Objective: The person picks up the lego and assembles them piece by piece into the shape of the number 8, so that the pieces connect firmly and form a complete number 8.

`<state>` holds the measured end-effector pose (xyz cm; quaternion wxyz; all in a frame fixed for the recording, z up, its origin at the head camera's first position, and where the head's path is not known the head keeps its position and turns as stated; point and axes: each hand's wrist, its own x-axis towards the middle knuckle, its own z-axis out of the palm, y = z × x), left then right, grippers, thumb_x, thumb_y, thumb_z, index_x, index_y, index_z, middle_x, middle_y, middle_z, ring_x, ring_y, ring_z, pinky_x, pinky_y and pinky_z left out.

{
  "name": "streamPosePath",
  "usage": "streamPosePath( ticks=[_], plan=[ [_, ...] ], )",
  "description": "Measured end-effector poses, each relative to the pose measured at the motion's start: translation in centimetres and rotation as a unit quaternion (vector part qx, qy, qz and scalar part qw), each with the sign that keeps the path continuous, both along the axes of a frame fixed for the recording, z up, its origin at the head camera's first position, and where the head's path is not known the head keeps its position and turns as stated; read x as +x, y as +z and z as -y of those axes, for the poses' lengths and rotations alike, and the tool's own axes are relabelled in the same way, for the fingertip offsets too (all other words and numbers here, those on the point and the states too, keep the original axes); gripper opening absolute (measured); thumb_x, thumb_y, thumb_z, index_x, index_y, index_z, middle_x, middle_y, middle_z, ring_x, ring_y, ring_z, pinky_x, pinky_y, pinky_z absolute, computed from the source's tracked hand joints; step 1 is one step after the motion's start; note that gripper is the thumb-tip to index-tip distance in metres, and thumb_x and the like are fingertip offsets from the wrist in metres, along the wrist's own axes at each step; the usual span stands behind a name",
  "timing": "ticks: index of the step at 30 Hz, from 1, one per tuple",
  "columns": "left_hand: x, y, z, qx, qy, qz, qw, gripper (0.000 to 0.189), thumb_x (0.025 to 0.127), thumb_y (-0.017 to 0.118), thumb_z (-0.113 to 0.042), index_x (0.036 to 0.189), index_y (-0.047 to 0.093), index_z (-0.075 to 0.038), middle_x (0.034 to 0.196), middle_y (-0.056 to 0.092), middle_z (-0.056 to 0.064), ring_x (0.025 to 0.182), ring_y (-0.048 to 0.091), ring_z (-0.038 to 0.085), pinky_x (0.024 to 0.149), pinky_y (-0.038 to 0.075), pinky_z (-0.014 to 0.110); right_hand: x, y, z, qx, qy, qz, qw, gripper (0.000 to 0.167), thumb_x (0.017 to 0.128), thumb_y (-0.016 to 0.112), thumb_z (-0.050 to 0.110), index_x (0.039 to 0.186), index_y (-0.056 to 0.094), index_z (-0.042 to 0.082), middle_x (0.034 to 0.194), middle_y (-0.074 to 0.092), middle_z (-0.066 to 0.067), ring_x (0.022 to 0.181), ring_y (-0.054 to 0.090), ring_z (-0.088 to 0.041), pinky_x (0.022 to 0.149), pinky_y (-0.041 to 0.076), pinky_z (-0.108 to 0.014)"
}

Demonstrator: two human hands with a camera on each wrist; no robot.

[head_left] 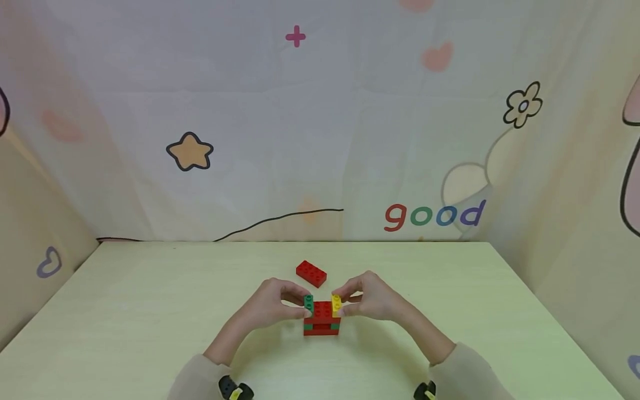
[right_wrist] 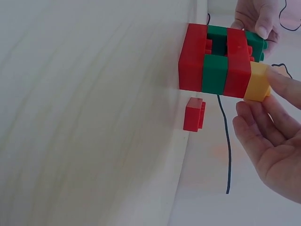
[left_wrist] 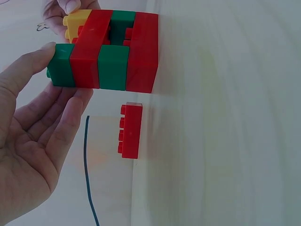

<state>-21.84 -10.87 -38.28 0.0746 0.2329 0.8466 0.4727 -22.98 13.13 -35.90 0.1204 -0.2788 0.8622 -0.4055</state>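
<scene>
A small stack of toy building bricks stands on the table, with a red brick (head_left: 322,312) across its upper part, a green brick under each end of it and another red brick (left_wrist: 144,52) at the bottom. My left hand (head_left: 275,303) pinches a green brick (left_wrist: 62,65) between thumb and fingers at the left end of the stack's top. On the right end, a yellow brick (right_wrist: 257,81) sits in the pinch of my right hand (head_left: 372,297). Both of these bricks lie against the upper red brick.
Behind the stack, a loose red brick (head_left: 311,274) lies on the pale table (head_left: 150,311), studs up. A printed cloth (head_left: 250,122) hangs along the table's back edge and continues at both sides.
</scene>
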Motion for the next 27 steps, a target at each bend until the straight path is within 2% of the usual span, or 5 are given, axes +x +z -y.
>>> streamPosePath(
  ticks=[4,12,19,24,27],
  plan=[
    [0.0,0.0,0.2,-0.005,0.008,0.003,0.9999,0.031,0.076,0.074,-0.024,0.101,0.067,-0.007,0.089,0.067,-0.001,0.086,0.062,0.016,0.077,0.051,0.030,-0.1,0.1,0.1,0.003,0.004,0.004,1.0000,0.028,0.075,0.074,0.010,0.101,0.069,0.001,0.098,0.068,-0.008,0.090,0.060,-0.021,0.079,0.052,-0.033],
    [0.0,0.0,0.1,0.006,-0.001,0.008,1.0000,0.031,0.077,0.073,-0.023,0.102,0.067,-0.005,0.089,0.067,0.000,0.087,0.063,0.017,0.077,0.051,0.029,-0.5,0.3,-0.1,0.005,0.017,0.023,0.9996,0.032,0.075,0.075,0.013,0.103,0.068,-0.001,0.098,0.067,-0.009,0.089,0.060,-0.022,0.076,0.053,-0.030],
    [0.0,0.0,0.1,0.006,-0.001,0.009,0.9999,0.031,0.077,0.073,-0.023,0.102,0.067,-0.006,0.089,0.067,0.000,0.088,0.064,0.017,0.078,0.050,0.030,-1.0,0.0,-0.5,-0.011,0.027,0.047,0.9985,0.035,0.076,0.074,0.014,0.106,0.066,-0.002,0.101,0.067,-0.010,0.090,0.060,-0.021,0.078,0.052,-0.031],
    [0.1,0.2,0.1,0.010,-0.003,0.006,0.9999,0.032,0.077,0.073,-0.022,0.103,0.066,-0.004,0.090,0.067,0.002,0.088,0.064,0.019,0.079,0.050,0.031,-1.6,-0.2,-0.8,-0.015,0.037,0.052,0.9978,0.035,0.079,0.071,0.017,0.108,0.065,-0.002,0.102,0.066,-0.011,0.091,0.061,-0.021,0.078,0.052,-0.032],
    [0.1,0.2,0.1,0.009,-0.003,0.008,0.9999,0.032,0.077,0.073,-0.022,0.103,0.066,-0.005,0.090,0.067,0.001,0.088,0.064,0.018,0.079,0.050,0.031,-2.2,-0.5,-0.9,-0.020,0.027,0.061,0.9976,0.037,0.082,0.068,0.022,0.110,0.063,-0.002,0.104,0.066,-0.011,0.094,0.062,-0.021,0.081,0.051,-0.035]
  ],
)
